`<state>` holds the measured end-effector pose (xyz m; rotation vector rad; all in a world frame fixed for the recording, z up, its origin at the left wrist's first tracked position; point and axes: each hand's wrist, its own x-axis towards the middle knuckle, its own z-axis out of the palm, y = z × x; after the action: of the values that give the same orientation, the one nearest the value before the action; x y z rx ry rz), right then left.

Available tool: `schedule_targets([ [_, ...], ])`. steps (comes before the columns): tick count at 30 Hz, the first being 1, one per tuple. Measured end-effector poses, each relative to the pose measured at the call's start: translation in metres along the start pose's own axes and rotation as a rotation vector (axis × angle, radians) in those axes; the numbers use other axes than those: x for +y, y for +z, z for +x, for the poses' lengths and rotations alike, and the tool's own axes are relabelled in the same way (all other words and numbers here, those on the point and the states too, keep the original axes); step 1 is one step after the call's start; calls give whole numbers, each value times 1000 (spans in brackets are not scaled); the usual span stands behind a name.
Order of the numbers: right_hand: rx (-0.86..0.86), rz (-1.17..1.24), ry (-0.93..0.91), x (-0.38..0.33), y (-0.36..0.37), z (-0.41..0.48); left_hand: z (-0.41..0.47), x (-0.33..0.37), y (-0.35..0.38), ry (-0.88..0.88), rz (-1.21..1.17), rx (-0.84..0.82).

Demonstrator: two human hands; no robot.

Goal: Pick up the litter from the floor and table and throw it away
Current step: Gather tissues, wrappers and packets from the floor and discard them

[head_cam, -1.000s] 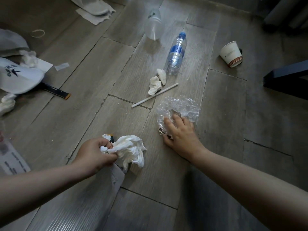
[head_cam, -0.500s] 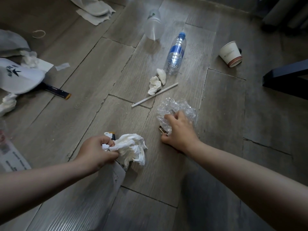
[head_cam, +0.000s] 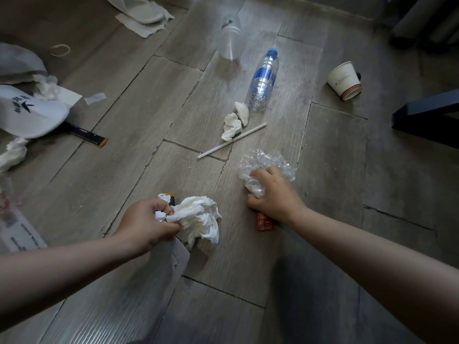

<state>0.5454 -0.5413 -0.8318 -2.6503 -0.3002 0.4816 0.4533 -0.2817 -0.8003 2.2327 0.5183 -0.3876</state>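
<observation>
Obs: L hand fingers curled, pinching crumpled tissue wad low over floor. R hand fingers closed round crinkled clear plastic wrap; red wrapper pokes out under palm, grip on it unclear.

Est. early stage: two handfuls gathered, nothing binned, no bin in sight.

Left on floor: water bottle, paper cup, straw, small tissue lumps, clear plastic cup, tissue scrap far left. Table top not seen.

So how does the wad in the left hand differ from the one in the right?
The tissue is opaque white paper; the wrap is clear, shiny plastic. The left hand pinches the tissue at one edge; the right hand curls over the wrap. Both are crumpled.
</observation>
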Motion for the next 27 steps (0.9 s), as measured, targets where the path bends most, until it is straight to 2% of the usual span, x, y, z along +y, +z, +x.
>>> schedule_targets([
  [5, 72, 155, 50, 3, -8, -15, -3, 4, -1, 0, -44, -27],
  [14, 250, 349, 122, 9, -49, -51, -5, 47, 12, -20, -289, -81],
  [19, 304, 438, 267, 16, -73, -70, 8, 88, 16, -8, -251, -69],
  [27, 360, 569, 608, -25, -125, -156, -57, 164, -13, -60, -259, -88],
])
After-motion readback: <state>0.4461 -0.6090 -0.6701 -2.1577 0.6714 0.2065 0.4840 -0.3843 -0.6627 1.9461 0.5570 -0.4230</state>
